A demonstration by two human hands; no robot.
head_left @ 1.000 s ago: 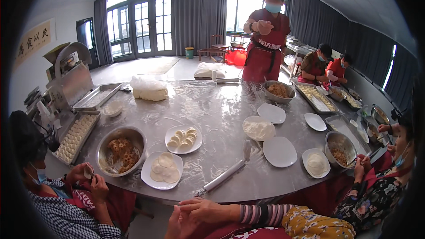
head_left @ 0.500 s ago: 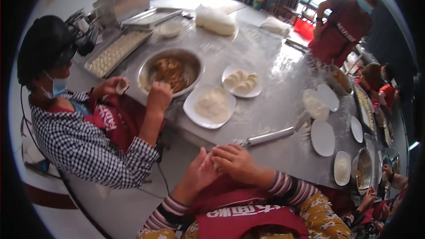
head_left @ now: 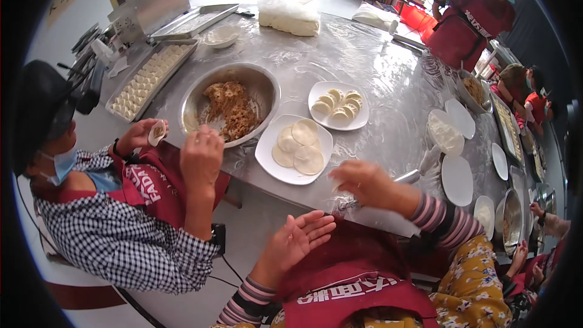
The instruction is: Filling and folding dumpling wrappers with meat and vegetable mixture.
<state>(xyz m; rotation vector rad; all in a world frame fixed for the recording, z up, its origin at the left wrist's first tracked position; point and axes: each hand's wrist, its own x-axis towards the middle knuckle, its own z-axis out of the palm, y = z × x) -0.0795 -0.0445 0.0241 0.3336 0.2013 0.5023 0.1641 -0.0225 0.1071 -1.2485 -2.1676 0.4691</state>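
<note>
My left hand is held palm up in front of the red apron, fingers stretched out and nothing on it. Above the table's near edge, my right hand reaches leftward with loosely bent fingers, slightly blurred; nothing shows in it. Just past its fingertips, several round dough wrappers lie overlapping on a white square plate. A metal rolling pin lies partly hidden behind my right hand and forearm. Farther back, a white plate carries several folded dumplings.
At left, a co-worker's hand holds a filled wrapper; the other is at a steel bowl of brown filling. A dumpling tray and wrapped dough block lie behind. White plates stand at right, near other people.
My hands, pressed together before, have parted: the right moved up and right over the table, the left turned open. The view has shifted, and the wrappers on the plate now show clearly.
</note>
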